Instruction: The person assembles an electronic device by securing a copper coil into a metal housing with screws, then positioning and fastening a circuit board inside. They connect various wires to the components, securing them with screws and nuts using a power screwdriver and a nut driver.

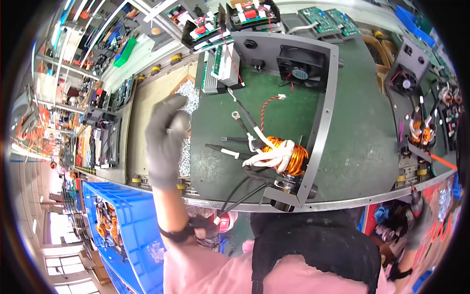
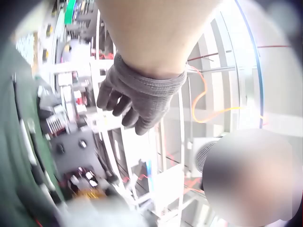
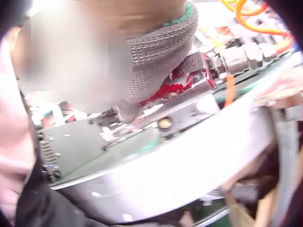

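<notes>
My gloved left hand (image 1: 169, 137) is raised at the left of the bench, over a wooden tray of small silvery pieces (image 1: 188, 95). Its fingers hang loosely curled, with nothing visible between them, in the left wrist view too (image 2: 139, 99). At far right, my gloved right hand (image 1: 418, 223) grips a red and silver air tool (image 3: 177, 87) with a metal hose fitting; part of the grip is hidden. In front of me stands a grey metal chassis (image 1: 323, 132) with a black fan (image 1: 301, 68). A copper-wound coil (image 1: 293, 157) with white and black leads lies inside its near corner.
Heatsinks (image 1: 220, 71) stand at the chassis's left end, with circuit boards (image 1: 328, 22) behind. Another chassis with a fan (image 1: 406, 81) is at the right. A blue crate (image 1: 129, 220) holding coils sits below left. Orange hose (image 3: 255, 23) trails from the air tool.
</notes>
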Motion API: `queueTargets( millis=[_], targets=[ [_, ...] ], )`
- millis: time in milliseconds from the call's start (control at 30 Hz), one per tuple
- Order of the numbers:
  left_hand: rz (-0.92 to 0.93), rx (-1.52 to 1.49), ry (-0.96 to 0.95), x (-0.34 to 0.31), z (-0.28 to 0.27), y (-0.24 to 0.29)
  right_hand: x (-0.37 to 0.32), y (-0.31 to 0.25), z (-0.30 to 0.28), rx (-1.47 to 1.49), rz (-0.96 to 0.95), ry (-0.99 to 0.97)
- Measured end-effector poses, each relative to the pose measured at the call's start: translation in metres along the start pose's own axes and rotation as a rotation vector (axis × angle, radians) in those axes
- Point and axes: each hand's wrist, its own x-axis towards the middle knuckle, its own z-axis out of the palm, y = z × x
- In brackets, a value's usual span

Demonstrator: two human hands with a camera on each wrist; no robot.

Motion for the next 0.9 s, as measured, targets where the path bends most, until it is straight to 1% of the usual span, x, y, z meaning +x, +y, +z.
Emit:
queueTargets(
  millis=[33,67,100,133,167,200,233,267,300,333,367,400,433,467,500,533,567,600,633,667,700,733,767,800,833,867,900],
  targets=[
    [-0.018,0.13,0.049,0.013,-0.005,-0.034,-0.019,0.037,0.012,-0.05,-0.002,0.037],
    [-0.106,0.18,0.006,0.024,-0.011,-0.081,-0.032,0.066,0.022,-0.063,0.007,0.043],
    [-0.182,0.218,-0.052,0.037,-0.014,-0.128,-0.051,0.093,0.028,-0.152,-0.002,0.053],
    [-0.236,0.316,-0.116,0.044,-0.013,-0.169,-0.075,0.12,0.028,-0.258,0.003,0.057],
    [-0.274,0.403,-0.194,0.054,-0.008,-0.203,-0.093,0.147,0.031,-0.24,0.127,-0.067],
    [-0.285,0.522,-0.293,0.064,0.001,-0.226,-0.105,0.159,0.035,-0.252,0.152,-0.026],
    [-0.362,0.558,-0.336,0.071,0.007,-0.243,-0.115,0.168,0.038,-0.272,0.24,-0.039],
    [-0.279,0.563,-0.296,0.071,0.013,-0.263,-0.106,0.153,0.023,-0.298,0.292,-0.051],
    [-0.323,0.71,-0.38,0.081,0.016,-0.296,-0.093,0.14,0.01,-0.272,0.369,-0.111],
    [-0.387,0.847,-0.468,0.082,0.028,-0.283,-0.086,0.132,0.006,-0.242,0.361,-0.067],
    [-0.456,0.996,-0.546,0.083,0.035,-0.27,-0.073,0.12,0.001,-0.243,0.408,-0.073],
    [-0.425,0.964,-0.507,0.084,0.037,-0.288,-0.049,0.102,-0.006,-0.084,0.399,0.042],
    [-0.408,0.935,-0.463,0.087,0.038,-0.303,-0.022,0.081,-0.015,0.064,0.459,0.08],
    [-0.398,0.925,-0.466,0.088,0.046,-0.283,0.0,0.065,-0.017,0.062,0.389,0.126],
    [-0.457,0.84,-0.454,0.083,0.049,-0.246,0.027,0.04,-0.022,0.21,0.397,0.144],
    [-0.519,0.757,-0.44,0.081,0.051,-0.227,0.043,0.031,-0.011,0.31,0.332,0.209],
    [-0.515,0.757,-0.44,0.083,0.05,-0.236,0.064,0.016,-0.007,0.494,0.387,0.174],
    [-0.529,0.748,-0.469,0.086,0.046,-0.257,0.081,0.01,0.005,0.63,0.353,0.224],
    [-0.545,0.737,-0.497,0.087,0.044,-0.273,0.099,0.007,0.013,0.736,0.383,0.25],
    [-0.562,0.671,-0.457,0.086,0.043,-0.279,0.117,0.009,0.019,0.74,0.438,0.287],
    [-0.565,0.67,-0.453,0.083,0.045,-0.267,0.131,0.012,0.026,0.745,0.495,0.323],
    [-0.581,0.652,-0.425,0.077,0.048,-0.244,0.136,0.021,0.036,0.747,0.492,0.322],
    [-0.597,0.633,-0.396,0.075,0.05,-0.232,0.137,0.034,0.049,0.741,0.551,0.258],
    [-0.599,0.629,-0.39,0.076,0.048,-0.247,0.14,0.043,0.06,0.733,0.607,0.197],
    [-0.494,0.627,-0.343,0.074,0.044,-0.275,0.137,0.042,0.068,0.699,0.559,0.24],
    [-0.397,0.625,-0.295,0.068,0.04,-0.292,0.137,0.033,0.063,0.806,0.693,0.173],
    [-0.415,0.622,-0.285,0.064,0.04,-0.287,0.138,0.023,0.058,0.911,0.827,0.096]
  ],
)
